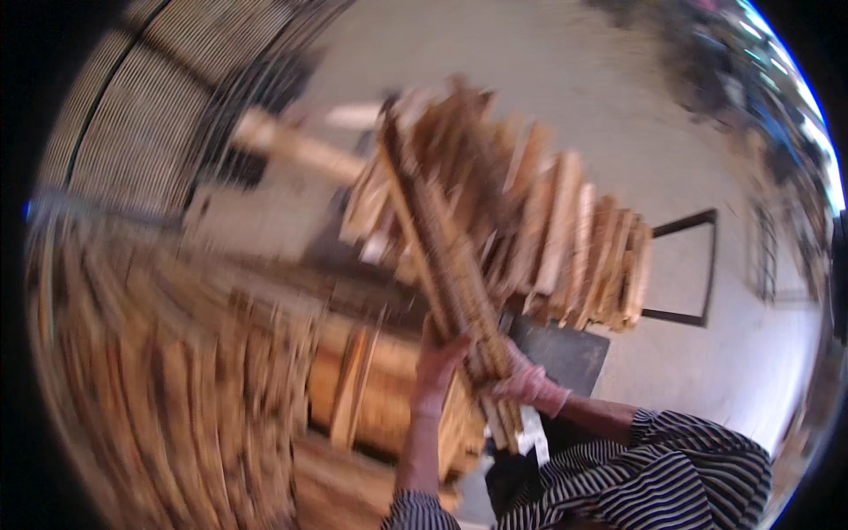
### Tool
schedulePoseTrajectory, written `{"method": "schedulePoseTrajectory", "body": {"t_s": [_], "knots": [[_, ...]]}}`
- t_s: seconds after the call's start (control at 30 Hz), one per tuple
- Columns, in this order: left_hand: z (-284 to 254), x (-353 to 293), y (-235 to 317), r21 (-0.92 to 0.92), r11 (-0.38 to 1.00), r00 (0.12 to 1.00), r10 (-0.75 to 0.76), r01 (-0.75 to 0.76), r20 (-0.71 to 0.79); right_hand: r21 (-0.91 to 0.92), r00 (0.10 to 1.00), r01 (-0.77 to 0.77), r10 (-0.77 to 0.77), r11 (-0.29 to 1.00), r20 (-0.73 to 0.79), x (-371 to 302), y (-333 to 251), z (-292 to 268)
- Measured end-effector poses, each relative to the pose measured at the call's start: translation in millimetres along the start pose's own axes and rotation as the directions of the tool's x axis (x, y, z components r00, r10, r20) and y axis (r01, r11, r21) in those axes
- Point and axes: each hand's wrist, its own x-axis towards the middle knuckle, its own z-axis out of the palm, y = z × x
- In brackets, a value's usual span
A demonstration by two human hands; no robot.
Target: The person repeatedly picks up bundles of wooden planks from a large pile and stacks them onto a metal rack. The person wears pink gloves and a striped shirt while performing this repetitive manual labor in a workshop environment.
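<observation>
Several long, rough wooden boards [450, 265] are held together at a slant in front of me, their far ends over a pile of wood. Closed on the left side of this bundle is my left hand [442, 358], in what looks like a pinkish glove. My right hand [527, 384], covered the same way, grips the boards from the right, nearer their lower end. Motion blur hides the exact finger positions. Beyond the hands, a pile of wood pieces [565, 238] lies side by side on a dark cart [565, 349].
At the left stands a large stack of boards [177, 380], beside a block of lighter timber [389, 375]. A black handle frame [707, 265] rises at the cart's right end. Corrugated sheeting [132, 124] is at the far left, and blurred clutter [707, 71] lies far right.
</observation>
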Motion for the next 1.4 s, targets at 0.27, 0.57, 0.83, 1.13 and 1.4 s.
{"method": "schedulePoseTrajectory", "body": {"t_s": [0.27,0.57,0.83,1.13,1.4], "knots": [[-44.9,-261.4,112.2,0.012,0.884,0.853,0.455,-0.467,-0.256,0.23,0.936,-0.165,0.079,0.959,0.343,-111.7,-38.1,200.4],[-199.2,-485.2,-3.9,0.46,0.807,0.745,0.554,-0.37,-0.372,-0.255,0.746,0.132,0.073,0.958,0.662,-162.7,71.1,345.0],[-286.6,-519.4,-93.9,-0.085,0.841,0.665,0.356,-0.534,-0.657,-0.691,0.709,0.496,0.214,0.526,0.672,-190.8,101.2,358.1],[-229.2,-501.2,-146.0,-0.527,0.612,0.704,0.069,-0.59,-0.707,-0.769,0.903,0.291,0.101,0.569,0.417,-214.4,123.1,296.6],[-272.0,-469.1,-214.4,-0.511,0.694,0.639,-0.096,-0.506,-0.763,-0.954,0.971,0.184,0.108,0.237,0.214,-87.8,179.4,334.0]]}}
